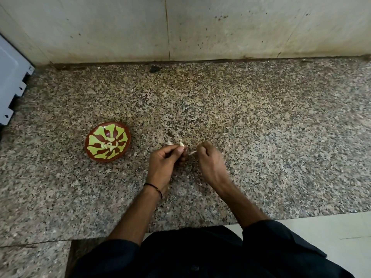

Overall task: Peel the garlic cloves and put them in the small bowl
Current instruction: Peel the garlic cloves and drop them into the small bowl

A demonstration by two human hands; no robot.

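At the far left edge stands a pale grey metal appliance, set against the stained beige tiled wall. To its right, a small round red-brown bowl with a green leaf pattern sits on the speckled brown granite table. Several pale peeled garlic cloves lie in the bowl's middle.

Right of the bowl and apart from it, the left hand is raised just over the table, a thin black thread band round its wrist. Its fingers are curled, and thumb and forefinger pinch a small pale garlic clove at their tips. A small pale scrap lies on the table just beyond this hand; whether it is skin or a clove I cannot tell.

Just beside it, the right hand has its fingers curled in and pinches a thin pale strip of garlic skin, which points toward the clove. Black sleeves cover both upper arms.
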